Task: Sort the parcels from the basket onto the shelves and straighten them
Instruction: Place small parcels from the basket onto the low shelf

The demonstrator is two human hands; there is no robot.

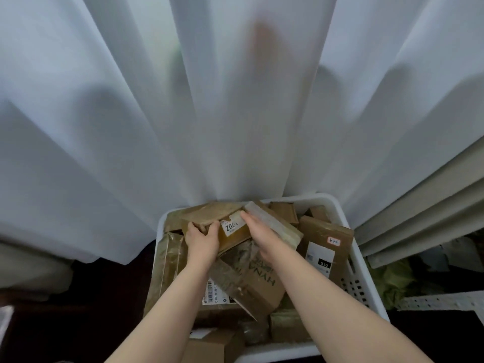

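One brown parcel (235, 235) atop the heap at the far end of the basket (359, 284); left hand (203, 242) curled round its left edge, right hand (258, 233) flat, fingers straight against its right side; stiff taped cardboard, flat and boxy, probably light; slick where taped, so best gripped by opposite edges; basket white perforated plastic.

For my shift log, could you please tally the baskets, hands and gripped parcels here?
Baskets: 1, the white basket.
Hands: 2, the left hand and the right hand.
Gripped parcels: 1, the parcel labelled 002, in the left hand.
Total: 4.
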